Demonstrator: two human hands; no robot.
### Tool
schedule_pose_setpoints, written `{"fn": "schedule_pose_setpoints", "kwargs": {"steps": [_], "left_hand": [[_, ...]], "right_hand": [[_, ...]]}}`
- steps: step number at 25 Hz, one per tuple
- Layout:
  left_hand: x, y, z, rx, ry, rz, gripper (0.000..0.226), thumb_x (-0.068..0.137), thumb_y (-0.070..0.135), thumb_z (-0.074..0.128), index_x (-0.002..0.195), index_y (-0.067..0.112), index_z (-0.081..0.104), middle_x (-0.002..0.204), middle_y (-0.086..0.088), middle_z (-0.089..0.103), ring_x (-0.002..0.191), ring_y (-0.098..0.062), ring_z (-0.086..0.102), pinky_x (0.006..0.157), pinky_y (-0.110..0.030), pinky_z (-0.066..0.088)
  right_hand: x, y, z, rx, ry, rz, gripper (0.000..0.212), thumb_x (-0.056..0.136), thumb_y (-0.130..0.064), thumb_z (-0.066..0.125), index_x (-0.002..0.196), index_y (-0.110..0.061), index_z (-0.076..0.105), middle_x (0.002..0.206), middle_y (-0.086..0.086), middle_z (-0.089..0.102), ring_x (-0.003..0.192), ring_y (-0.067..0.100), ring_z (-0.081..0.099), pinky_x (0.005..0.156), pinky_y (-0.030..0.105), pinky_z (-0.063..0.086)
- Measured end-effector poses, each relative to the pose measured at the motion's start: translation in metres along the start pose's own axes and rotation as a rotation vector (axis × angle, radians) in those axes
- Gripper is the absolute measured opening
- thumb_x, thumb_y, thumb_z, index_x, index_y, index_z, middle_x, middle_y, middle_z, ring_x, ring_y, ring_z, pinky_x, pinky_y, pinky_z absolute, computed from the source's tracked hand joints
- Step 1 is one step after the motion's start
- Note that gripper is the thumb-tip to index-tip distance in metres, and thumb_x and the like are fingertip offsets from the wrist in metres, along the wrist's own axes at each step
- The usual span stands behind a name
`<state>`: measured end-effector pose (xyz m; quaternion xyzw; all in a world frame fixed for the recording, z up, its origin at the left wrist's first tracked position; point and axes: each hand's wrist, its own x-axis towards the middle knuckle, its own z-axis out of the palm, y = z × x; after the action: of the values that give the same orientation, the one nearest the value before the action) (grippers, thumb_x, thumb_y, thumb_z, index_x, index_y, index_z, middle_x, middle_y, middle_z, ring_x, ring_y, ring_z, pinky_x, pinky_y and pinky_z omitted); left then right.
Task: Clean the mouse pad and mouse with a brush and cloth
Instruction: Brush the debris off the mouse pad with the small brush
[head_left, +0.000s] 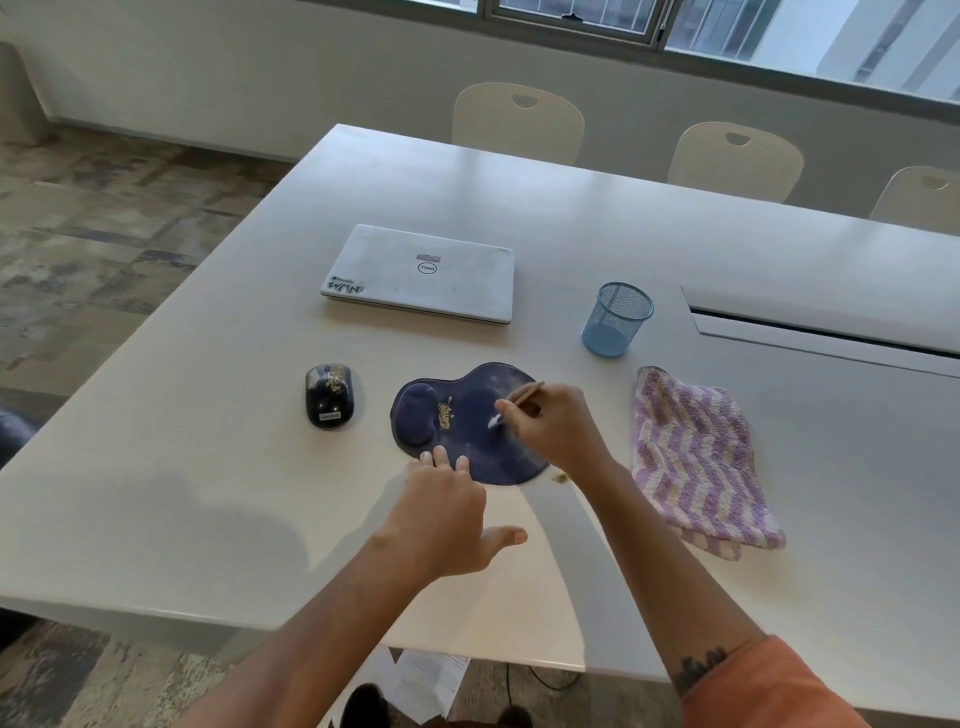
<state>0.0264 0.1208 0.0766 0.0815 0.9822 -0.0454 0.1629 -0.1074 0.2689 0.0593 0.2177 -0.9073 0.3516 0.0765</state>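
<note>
In the middle of the frame, the dark blue mouse pad (470, 423) lies flat on the white tabletop (208, 493). The left hand (447, 512) rests its spread fingertips on the pad's near edge, thumb out to the side, apparently to keep the pad from sliding. The right hand (553, 423) pinches a thin brush (511, 402) like a pen, its pale bristles touching the pad's right half, so the brushing step looks under way. A few crumbs (560, 477) sit on the tabletop just beside the pad's lower right edge, probably swept off. The mouse (329, 396) waits apart, left of the pad, with yellowish specks on its top. The purple striped cloth (698, 460) lies to the right, within reach for wiping later. A closed laptop (421, 273) and a blue mesh cup (616, 318) stand farther back.
</note>
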Motion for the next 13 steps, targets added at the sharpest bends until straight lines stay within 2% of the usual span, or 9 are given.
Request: {"fn": "schedule_pose_setpoints", "kwargs": {"steps": [3, 5, 7, 11, 13], "left_hand": [[-0.003, 0.0, -0.002, 0.006, 0.015, -0.003, 0.104, 0.095, 0.084, 0.03, 0.157, 0.001, 0.039, 0.165, -0.024, 0.031, 0.153, -0.049, 0.026, 0.124, -0.055, 0.029], [-0.003, -0.001, -0.001, 0.009, 0.016, 0.001, 0.104, 0.095, 0.083, 0.03, 0.156, 0.0, 0.04, 0.165, -0.024, 0.03, 0.153, -0.05, 0.026, 0.124, -0.055, 0.028], [-0.001, 0.0, 0.0, 0.004, 0.01, 0.003, 0.103, 0.095, 0.084, 0.029, 0.156, 0.001, 0.041, 0.166, -0.023, 0.03, 0.153, -0.05, 0.025, 0.124, -0.056, 0.028], [0.0, -0.001, 0.002, -0.002, 0.004, 0.006, 0.105, 0.094, 0.085, 0.029, 0.156, 0.001, 0.04, 0.166, -0.023, 0.03, 0.153, -0.05, 0.025, 0.125, -0.056, 0.027], [-0.003, -0.001, 0.0, 0.003, 0.009, 0.008, 0.105, 0.095, 0.084, 0.03, 0.157, 0.0, 0.038, 0.165, -0.025, 0.03, 0.153, -0.049, 0.025, 0.125, -0.055, 0.026]], "right_hand": [[-0.017, 0.015, -0.009, -0.101, -0.067, 0.041, 0.021, 0.089, -0.026, 0.082, 0.077, -0.009, 0.083, 0.069, 0.003, 0.078, 0.059, 0.018, 0.07, 0.07, 0.033, 0.061], [-0.027, 0.023, -0.029, -0.144, -0.176, 0.095, 0.022, 0.089, -0.026, 0.08, 0.077, -0.008, 0.082, 0.065, 0.005, 0.076, 0.059, 0.022, 0.072, 0.068, 0.04, 0.063], [-0.025, 0.021, -0.043, -0.176, -0.234, 0.135, 0.02, 0.089, -0.026, 0.08, 0.078, -0.01, 0.083, 0.066, 0.005, 0.076, 0.061, 0.022, 0.072, 0.067, 0.034, 0.06], [-0.011, 0.001, -0.027, -0.044, -0.089, 0.074, 0.019, 0.089, -0.025, 0.083, 0.078, -0.009, 0.083, 0.067, 0.001, 0.078, 0.059, 0.016, 0.069, 0.065, 0.023, 0.054], [-0.016, 0.001, -0.017, -0.05, -0.047, 0.048, 0.017, 0.089, -0.025, 0.084, 0.081, -0.009, 0.085, 0.071, 0.002, 0.079, 0.062, 0.017, 0.071, 0.069, 0.024, 0.056]]}}
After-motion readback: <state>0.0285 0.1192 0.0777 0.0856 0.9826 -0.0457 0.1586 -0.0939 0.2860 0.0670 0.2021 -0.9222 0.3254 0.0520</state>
